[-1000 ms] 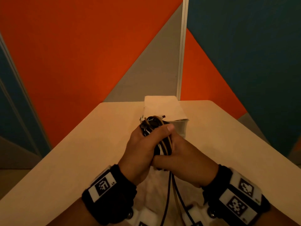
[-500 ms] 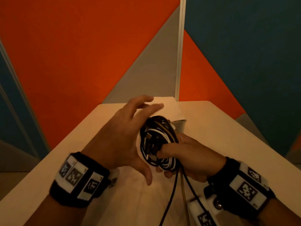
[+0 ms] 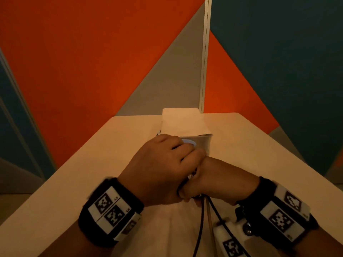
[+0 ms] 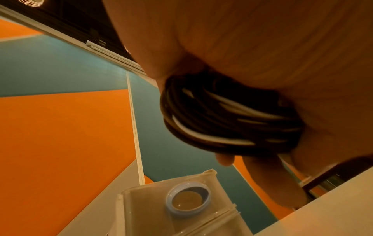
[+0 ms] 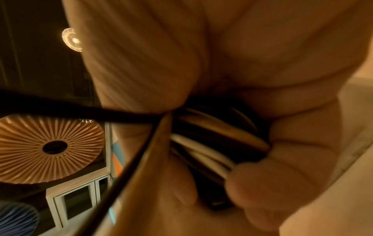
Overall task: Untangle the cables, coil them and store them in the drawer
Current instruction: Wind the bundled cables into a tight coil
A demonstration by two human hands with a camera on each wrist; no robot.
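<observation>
Hands meet over the middle of a pale beige desk (image 3: 78,175) that narrows toward the far wall. The left hand (image 3: 159,171) lies palm down with its fingers curled over a coiled bundle of black and white cables (image 4: 228,115), covering it from above. The right hand (image 3: 219,179) grips the same bundle from the right side, its fingers (image 5: 302,156) wrapped round the loops. Both hands press together, so the head view shows only a sliver of the coil between them. Loose ends, two black cable tails (image 3: 201,225) and a tan one, trail from under the hands toward the near edge of the desk.

Just beyond the hands, at the far middle of the desk, stands a small translucent plastic drawer box (image 4: 153,212) with a round pale blue ring handle (image 4: 188,199) on its near face. Whether the drawer is open cannot be told. A flat white top (image 3: 182,121) covers the box.

Each wrist wears a black band carrying white tags with black square patterns (image 3: 109,208).

Behind the desk, wall panels rise in large angled blocks of orange (image 3: 83,62), grey and dark teal (image 3: 278,52), split by a pale vertical strip. The right wrist view looks up at a round ribbed ceiling lamp (image 5: 48,148).
</observation>
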